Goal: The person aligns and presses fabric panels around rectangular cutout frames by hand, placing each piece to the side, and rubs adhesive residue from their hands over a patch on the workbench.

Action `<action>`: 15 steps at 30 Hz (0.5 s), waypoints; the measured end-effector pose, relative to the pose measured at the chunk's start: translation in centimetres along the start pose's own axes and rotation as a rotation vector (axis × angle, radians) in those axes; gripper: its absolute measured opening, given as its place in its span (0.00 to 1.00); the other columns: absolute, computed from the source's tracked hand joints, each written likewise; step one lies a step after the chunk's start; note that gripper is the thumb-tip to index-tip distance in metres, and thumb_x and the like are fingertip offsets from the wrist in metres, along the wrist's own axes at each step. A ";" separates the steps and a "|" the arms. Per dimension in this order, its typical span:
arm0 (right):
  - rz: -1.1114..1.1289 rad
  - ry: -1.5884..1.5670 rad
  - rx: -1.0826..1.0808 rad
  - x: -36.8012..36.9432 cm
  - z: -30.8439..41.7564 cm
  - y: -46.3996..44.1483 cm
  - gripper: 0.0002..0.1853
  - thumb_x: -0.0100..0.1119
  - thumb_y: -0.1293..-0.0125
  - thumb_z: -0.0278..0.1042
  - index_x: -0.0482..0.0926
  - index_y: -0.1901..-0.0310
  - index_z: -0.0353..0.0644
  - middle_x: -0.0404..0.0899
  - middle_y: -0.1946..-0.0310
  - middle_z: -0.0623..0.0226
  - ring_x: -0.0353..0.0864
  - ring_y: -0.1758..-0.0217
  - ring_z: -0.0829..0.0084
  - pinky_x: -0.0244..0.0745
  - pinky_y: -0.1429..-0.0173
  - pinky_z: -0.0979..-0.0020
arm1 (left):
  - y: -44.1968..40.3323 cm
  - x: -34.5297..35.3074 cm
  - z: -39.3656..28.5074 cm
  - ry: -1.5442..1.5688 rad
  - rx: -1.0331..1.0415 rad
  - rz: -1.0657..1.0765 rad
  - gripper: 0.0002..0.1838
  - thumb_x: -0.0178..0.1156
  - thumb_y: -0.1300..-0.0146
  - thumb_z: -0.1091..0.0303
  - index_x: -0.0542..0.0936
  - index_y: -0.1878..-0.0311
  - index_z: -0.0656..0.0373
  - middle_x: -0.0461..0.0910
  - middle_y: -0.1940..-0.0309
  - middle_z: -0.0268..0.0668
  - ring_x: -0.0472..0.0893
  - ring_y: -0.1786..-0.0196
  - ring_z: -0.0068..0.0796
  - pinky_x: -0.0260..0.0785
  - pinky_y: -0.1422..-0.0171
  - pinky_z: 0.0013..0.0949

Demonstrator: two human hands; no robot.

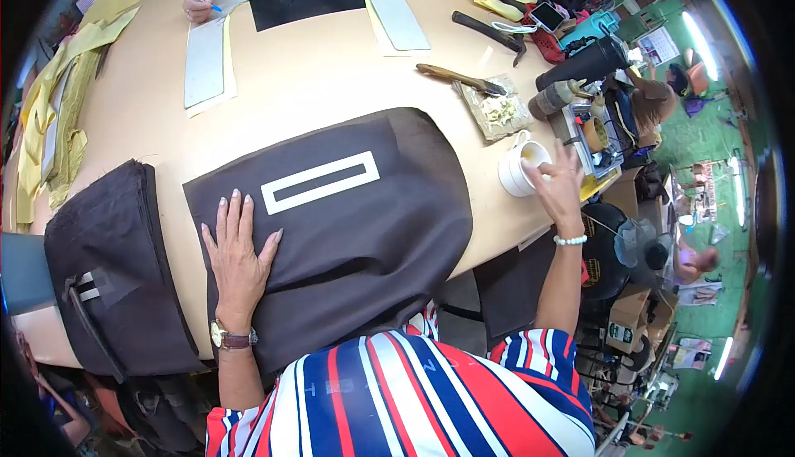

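My left hand (236, 254) lies flat, fingers spread, on a dark brown leather-like sheet (414, 209). Just beyond its fingertips, a cream rectangular frame-shaped strip (321, 182) rests on the sheet, with a long narrow opening in its middle. My right hand (561, 185) is at the mouth of a white mug (515, 177) near the table's right edge. One fingertip reaches over the rim into the opening, while the other fingers stand apart. I see nothing held in this hand, and the mug's contents are mostly hidden.
Beyond the mug are a brush (460, 78) on a smeared block (497, 113), a hammer (489, 33) and a black bottle (584, 64). A stack of dark pieces (112, 250) lies left. Across the table, another person's hand (201, 2) holds a pen over pale panels.
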State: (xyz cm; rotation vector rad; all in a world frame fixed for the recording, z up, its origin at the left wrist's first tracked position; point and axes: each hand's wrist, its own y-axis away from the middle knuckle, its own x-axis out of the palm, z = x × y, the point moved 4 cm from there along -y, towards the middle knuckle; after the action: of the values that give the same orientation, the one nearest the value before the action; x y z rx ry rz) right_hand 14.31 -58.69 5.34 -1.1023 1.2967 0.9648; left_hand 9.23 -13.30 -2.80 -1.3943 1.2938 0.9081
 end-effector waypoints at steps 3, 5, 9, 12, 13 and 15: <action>-0.211 -0.073 -0.005 -1.5 -0.6 1.6 0.12 0.54 0.43 0.42 0.83 0.65 0.46 0.57 0.34 0.52 0.45 0.28 0.46 0.36 0.31 0.38 | 0.1 0.0 0.0 0.009 0.000 -0.001 0.33 0.58 0.41 0.53 0.64 0.36 0.58 0.60 0.33 0.39 0.56 0.30 0.40 0.43 0.30 0.56; -0.221 0.009 -0.007 -1.3 -0.9 2.9 0.09 0.52 0.46 0.29 0.83 0.67 0.47 0.58 0.34 0.53 0.47 0.28 0.46 0.38 0.32 0.36 | 0.0 0.1 0.1 0.011 0.006 -0.003 0.32 0.59 0.41 0.53 0.65 0.36 0.58 0.60 0.33 0.39 0.56 0.30 0.40 0.43 0.30 0.56; -0.177 0.100 -0.079 -1.2 1.0 4.5 0.17 0.47 0.54 0.17 0.83 0.67 0.47 0.60 0.35 0.54 0.49 0.29 0.47 0.40 0.34 0.32 | 0.1 0.1 0.1 0.023 0.009 -0.009 0.32 0.59 0.42 0.53 0.66 0.37 0.58 0.60 0.34 0.40 0.56 0.30 0.40 0.44 0.30 0.56; -0.192 0.169 -0.080 -2.1 3.0 4.3 0.18 0.45 0.56 0.14 0.82 0.67 0.43 0.65 0.39 0.53 0.56 0.32 0.47 0.45 0.32 0.40 | -0.1 -0.2 0.0 0.026 0.009 -0.016 0.32 0.59 0.42 0.53 0.66 0.37 0.58 0.61 0.34 0.40 0.57 0.30 0.40 0.45 0.31 0.57; -0.204 0.006 -0.126 -3.0 4.4 4.3 0.19 0.44 0.57 0.13 0.81 0.66 0.42 0.66 0.41 0.52 0.58 0.34 0.48 0.48 0.32 0.45 | -0.1 -0.1 0.1 0.025 0.008 -0.019 0.33 0.60 0.43 0.52 0.66 0.37 0.58 0.61 0.34 0.40 0.57 0.30 0.40 0.45 0.31 0.57; -0.218 -0.325 -0.214 -5.2 8.3 4.6 0.20 0.43 0.58 0.12 0.80 0.66 0.39 0.70 0.45 0.52 0.64 0.37 0.49 0.52 0.32 0.53 | -0.1 -0.1 0.2 0.029 0.003 -0.015 0.33 0.60 0.43 0.52 0.66 0.37 0.58 0.61 0.34 0.40 0.57 0.30 0.40 0.45 0.31 0.57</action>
State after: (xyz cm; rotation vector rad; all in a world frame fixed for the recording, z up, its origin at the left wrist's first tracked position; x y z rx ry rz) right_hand 11.50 -49.24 9.89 -1.1660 0.8076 1.0826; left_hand 9.30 -13.14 -2.77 -1.4183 1.3038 0.8785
